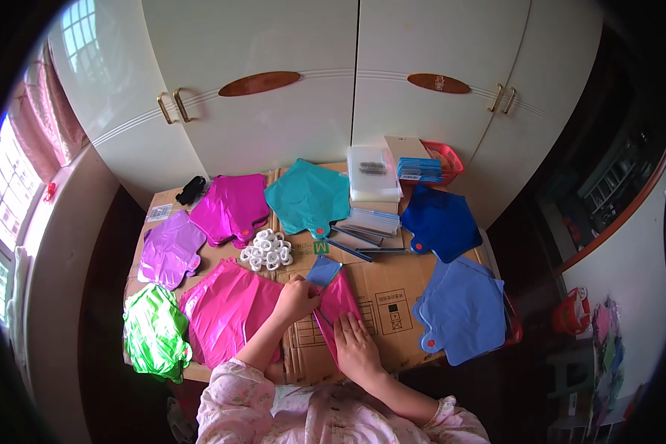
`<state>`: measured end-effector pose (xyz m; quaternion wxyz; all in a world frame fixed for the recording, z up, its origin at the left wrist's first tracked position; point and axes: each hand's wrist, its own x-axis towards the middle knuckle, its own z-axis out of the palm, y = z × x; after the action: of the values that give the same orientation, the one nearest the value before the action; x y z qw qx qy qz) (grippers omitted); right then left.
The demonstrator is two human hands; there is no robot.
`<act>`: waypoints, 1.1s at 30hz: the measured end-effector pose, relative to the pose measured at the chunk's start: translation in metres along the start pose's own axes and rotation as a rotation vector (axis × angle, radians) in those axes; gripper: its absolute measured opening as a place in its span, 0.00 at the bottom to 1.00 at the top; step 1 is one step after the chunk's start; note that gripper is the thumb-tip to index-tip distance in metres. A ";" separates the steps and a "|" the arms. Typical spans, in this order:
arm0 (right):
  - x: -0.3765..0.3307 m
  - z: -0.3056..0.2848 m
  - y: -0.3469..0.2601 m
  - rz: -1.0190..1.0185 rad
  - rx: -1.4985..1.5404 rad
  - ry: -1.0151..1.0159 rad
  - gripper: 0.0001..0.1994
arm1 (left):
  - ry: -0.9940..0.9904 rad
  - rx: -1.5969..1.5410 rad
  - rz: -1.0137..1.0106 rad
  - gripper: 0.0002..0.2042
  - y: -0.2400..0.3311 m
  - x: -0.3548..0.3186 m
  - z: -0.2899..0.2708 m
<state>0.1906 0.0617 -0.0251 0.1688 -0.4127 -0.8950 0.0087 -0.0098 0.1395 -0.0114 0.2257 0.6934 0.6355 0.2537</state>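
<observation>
A pink foil balloon [325, 305], folded into a narrow strip, lies on the cardboard in front of me. My right hand [357, 346] rests flat on it with fingers stretched out. My left hand [299, 297] is closed at its left edge, fingers pinched on the foil; the fingertips are partly hidden. A small blue piece [323, 271], like a card or packet, sits at the strip's far end. To the left, beneath my forearm, is a spread pink foil balloon [226, 307]. White ribbon rolls [266, 250] are heaped beyond my left hand.
Flat foil balloons surround the work spot: green [155, 329], lilac [172, 248], magenta [231, 207], teal [308, 196], dark blue [442, 222] and light blue [466, 311]. Clear sleeves [374, 177], blue-edged packets [419, 169] and a red basket [451, 159] stand at the back, before white cabinets [259, 44].
</observation>
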 end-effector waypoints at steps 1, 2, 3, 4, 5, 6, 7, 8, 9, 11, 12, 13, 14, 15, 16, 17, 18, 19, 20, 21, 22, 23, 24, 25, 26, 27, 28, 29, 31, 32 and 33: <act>0.000 0.000 0.000 0.003 0.007 0.006 0.21 | 0.000 0.001 0.003 0.08 0.000 0.000 0.000; -0.001 0.001 0.000 0.005 0.013 0.011 0.21 | -0.001 -0.002 -0.004 0.08 0.000 0.000 0.000; 0.000 0.001 0.000 0.005 0.026 0.016 0.21 | -0.002 -0.003 -0.010 0.08 0.000 0.000 0.000; 0.000 0.001 0.001 0.006 0.039 0.020 0.21 | -0.002 -0.005 -0.017 0.08 0.000 0.000 -0.001; 0.000 0.002 0.001 0.005 0.052 0.025 0.21 | 0.003 -0.007 -0.011 0.08 0.001 -0.001 -0.001; -0.001 0.002 0.001 0.006 0.059 0.031 0.21 | 0.007 -0.008 -0.004 0.08 0.002 -0.002 -0.001; -0.001 0.001 0.001 0.007 0.067 0.038 0.21 | 0.011 -0.010 0.003 0.07 0.003 -0.003 -0.001; -0.001 0.001 0.001 0.007 0.074 0.045 0.21 | 0.078 0.049 0.040 0.07 0.008 -0.006 -0.001; -0.001 0.002 0.002 0.005 0.076 0.057 0.21 | 0.144 0.103 0.081 0.06 0.016 -0.008 0.002; -0.001 0.004 0.003 0.001 0.081 0.081 0.20 | 0.154 0.219 0.233 0.08 0.028 -0.015 0.007; -0.002 0.006 0.002 0.007 0.093 0.071 0.20 | 0.081 0.103 0.368 0.08 0.036 -0.021 0.007; -0.004 0.009 0.002 0.015 0.106 0.061 0.19 | -0.004 0.029 0.465 0.09 0.040 -0.025 0.011; -0.005 0.012 0.002 0.022 0.118 0.051 0.19 | -0.091 -0.046 0.561 0.10 0.042 -0.027 0.015; -0.006 0.013 0.002 0.022 0.112 0.047 0.19 | -0.085 -0.028 0.570 0.12 0.046 -0.028 0.017; -0.007 0.015 0.003 0.022 0.106 0.042 0.18 | -0.080 -0.010 0.579 0.13 0.050 -0.029 0.019; -0.008 0.016 0.004 0.023 0.099 0.037 0.18 | -0.075 0.007 0.589 0.14 0.052 -0.030 0.020; -0.007 0.015 0.004 0.019 0.107 0.038 0.18 | -0.077 0.039 0.572 0.15 0.051 -0.029 0.021; -0.007 0.015 0.003 0.016 0.115 0.039 0.18 | -0.079 0.071 0.554 0.15 0.049 -0.028 0.022; -0.007 0.014 0.003 0.012 0.122 0.040 0.18 | -0.082 0.103 0.537 0.16 0.047 -0.027 0.024; -0.006 0.013 0.003 0.009 0.125 0.049 0.19 | -0.078 0.143 0.530 0.16 0.046 -0.025 0.025; -0.005 0.012 0.003 0.006 0.127 0.057 0.19 | -0.074 0.183 0.523 0.17 0.046 -0.023 0.026; -0.004 0.011 0.004 0.003 0.130 0.066 0.20 | -0.069 0.223 0.516 0.18 0.045 -0.020 0.028; -0.004 0.010 0.004 0.001 0.126 0.060 0.20 | -0.090 0.248 0.471 0.19 0.041 -0.017 0.032; -0.004 0.010 0.004 0.000 0.122 0.053 0.20 | -0.110 0.273 0.427 0.20 0.035 -0.013 0.037; -0.003 0.009 0.004 -0.002 0.118 0.047 0.20 | -0.130 0.297 0.381 0.21 0.033 -0.011 0.040; -0.003 0.009 0.004 0.002 0.117 0.047 0.20 | -0.138 0.294 0.337 0.23 0.038 -0.009 0.038; -0.003 0.008 0.004 0.004 0.117 0.048 0.21 | -0.143 0.290 0.291 0.24 0.047 -0.008 0.031; -0.003 0.007 0.004 0.006 0.117 0.048 0.21 | -0.150 0.287 0.245 0.25 0.053 -0.005 0.027; -0.003 0.005 0.004 -0.002 0.104 0.046 0.22 | -0.172 0.302 0.186 0.27 0.054 0.001 0.028; -0.003 0.004 0.004 -0.005 0.096 0.045 0.22 | -0.184 0.310 0.158 0.28 0.053 0.004 0.030; -0.003 0.004 0.004 -0.009 0.094 0.046 0.22 | -0.155 0.319 0.176 0.28 0.051 0.007 0.031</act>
<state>0.1941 0.0623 -0.0302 0.2086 -0.4004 -0.8914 0.0403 0.0495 0.1417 -0.0024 0.1382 0.7907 0.5853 0.1145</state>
